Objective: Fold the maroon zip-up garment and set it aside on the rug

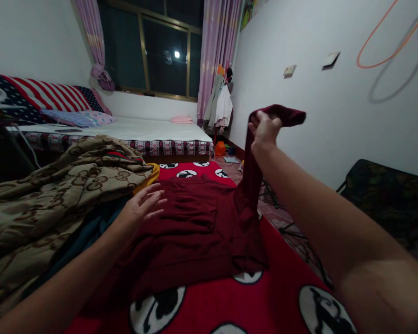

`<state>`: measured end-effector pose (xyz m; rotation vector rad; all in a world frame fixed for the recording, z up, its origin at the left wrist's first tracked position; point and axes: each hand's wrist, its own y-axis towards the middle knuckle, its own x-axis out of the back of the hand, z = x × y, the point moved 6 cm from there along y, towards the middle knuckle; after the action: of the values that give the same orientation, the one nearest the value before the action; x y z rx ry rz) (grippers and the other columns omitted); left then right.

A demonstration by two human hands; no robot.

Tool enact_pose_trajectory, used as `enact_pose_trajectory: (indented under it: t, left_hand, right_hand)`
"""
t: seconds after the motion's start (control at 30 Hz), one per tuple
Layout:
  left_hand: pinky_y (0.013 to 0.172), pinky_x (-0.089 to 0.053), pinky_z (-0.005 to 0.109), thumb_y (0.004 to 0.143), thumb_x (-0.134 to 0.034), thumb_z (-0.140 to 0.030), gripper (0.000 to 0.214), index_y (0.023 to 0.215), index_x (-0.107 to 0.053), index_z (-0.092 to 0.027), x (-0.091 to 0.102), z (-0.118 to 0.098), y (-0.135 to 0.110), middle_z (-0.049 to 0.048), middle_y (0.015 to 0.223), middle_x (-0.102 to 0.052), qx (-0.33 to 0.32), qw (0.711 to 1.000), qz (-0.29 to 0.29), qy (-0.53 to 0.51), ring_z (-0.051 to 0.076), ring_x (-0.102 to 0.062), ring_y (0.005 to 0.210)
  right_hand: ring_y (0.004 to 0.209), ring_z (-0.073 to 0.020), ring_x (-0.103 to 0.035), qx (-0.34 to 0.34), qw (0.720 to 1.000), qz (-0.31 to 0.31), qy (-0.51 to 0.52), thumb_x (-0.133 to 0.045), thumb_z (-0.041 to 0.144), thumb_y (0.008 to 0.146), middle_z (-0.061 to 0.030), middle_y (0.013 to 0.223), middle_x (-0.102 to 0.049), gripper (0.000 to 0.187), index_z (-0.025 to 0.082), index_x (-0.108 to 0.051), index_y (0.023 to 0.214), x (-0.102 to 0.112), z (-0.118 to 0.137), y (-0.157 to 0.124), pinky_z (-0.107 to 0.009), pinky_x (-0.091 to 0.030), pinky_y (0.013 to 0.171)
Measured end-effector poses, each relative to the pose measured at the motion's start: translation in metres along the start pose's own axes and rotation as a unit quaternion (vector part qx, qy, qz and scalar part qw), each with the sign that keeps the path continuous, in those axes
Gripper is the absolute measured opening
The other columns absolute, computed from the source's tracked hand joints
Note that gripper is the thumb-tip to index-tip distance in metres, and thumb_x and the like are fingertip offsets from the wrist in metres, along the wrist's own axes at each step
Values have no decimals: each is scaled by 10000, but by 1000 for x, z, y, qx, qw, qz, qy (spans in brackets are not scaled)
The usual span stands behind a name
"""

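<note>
A dark red sweater [195, 232] lies spread on a red bedspread [257, 301] with white and black round patches. My right hand [264, 132] is closed on the end of the sweater's sleeve [251, 176] and holds it up above the bed. My left hand [144, 204] lies open, fingers spread, on the sweater's left side.
A heap of brown patterned clothing [55, 195] lies at the left, with a yellow edge and dark blue fabric under it. A second bed [132, 130] with a flag-pattern pillow stands by the window. Clothes hang in the corner [219, 102]. A dark chair [386, 195] stands at the right.
</note>
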<state>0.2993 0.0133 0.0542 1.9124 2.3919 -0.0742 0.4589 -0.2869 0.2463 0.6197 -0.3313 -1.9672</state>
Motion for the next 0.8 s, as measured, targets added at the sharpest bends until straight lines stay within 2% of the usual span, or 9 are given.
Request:
enact_pose_trajectory:
  t: [0.1,0.17,0.23,0.33,0.43,0.53,0.63,0.7,0.8]
  left_hand:
    - [825,-579,351,851,-586,-357,499,1312,-447,-226,8,0,1,132,1319,-552,0,998,-49,-38,241,-640,1082]
    - [845,-569,366,845,-581,-403,520,1318,-446,-237,20,9,2,129,1335,-540,-5,997,-79,-18,251,-618,1119]
    - [856,-562,399,777,-630,-487,582,1278,-493,-226,33,25,2,133,1319,-553,-5,995,-86,44,281,-598,1145]
    - [938,-511,462,694,-663,-551,593,1172,-597,-207,44,44,-2,127,1275,-585,-66,974,-37,211,317,-567,1173]
    - [1048,-409,486,778,-596,-470,411,1102,-654,-223,36,52,-16,99,1281,-577,-180,909,21,375,297,-526,1212]
    - [1061,-390,485,856,-529,-364,328,1135,-641,-235,12,59,-30,96,1332,-533,-242,855,78,452,276,-497,1238]
    - [1071,-386,468,871,-524,-283,341,1201,-600,-242,-24,65,-44,100,1410,-457,-287,820,157,471,269,-422,1309]
    - [1075,-384,460,854,-548,-241,381,1233,-574,-254,-50,68,-55,98,1425,-440,-313,801,214,464,265,-399,1325]
    - [1032,-426,432,793,-636,-241,474,1257,-552,-278,-80,75,-73,90,1354,-501,-317,780,294,453,257,-464,1250]
  right_hand:
    - [1018,-171,-604,70,960,269,-40,-512,200,852,-69,1052,-634,226,98,-595,1035,-50,-19,-84,-277,-481,807]
    - [958,-177,-616,60,876,471,-88,-631,205,774,-44,983,-658,229,134,-637,992,-57,-40,-153,-287,-489,813]
    - [956,-181,-616,43,816,562,-129,-658,179,750,-35,950,-667,186,160,-667,934,-32,-60,-202,-290,-482,839]
    - [956,-175,-605,70,774,586,-230,-653,116,734,-36,967,-657,139,182,-680,853,30,-83,-228,-283,-457,866]
    - [929,-189,-585,74,687,635,-346,-751,182,659,-46,1049,-615,315,204,-672,963,89,-108,-232,-294,-465,818]
    - [1070,-234,-523,92,606,693,-379,-804,212,599,-70,1199,-550,603,226,-607,1168,125,-119,-238,-329,-444,891]
    - [1166,-250,-468,112,601,685,-396,-774,191,615,-84,1301,-485,724,243,-518,1290,137,-117,-239,-350,-409,958]
    - [1164,-246,-478,110,637,631,-428,-739,215,657,-83,1312,-478,665,254,-509,1280,143,-114,-231,-349,-412,946]
    - [1003,-220,-563,80,704,499,-499,-655,304,764,-69,1148,-566,319,229,-581,1065,166,-113,-206,-336,-444,839]
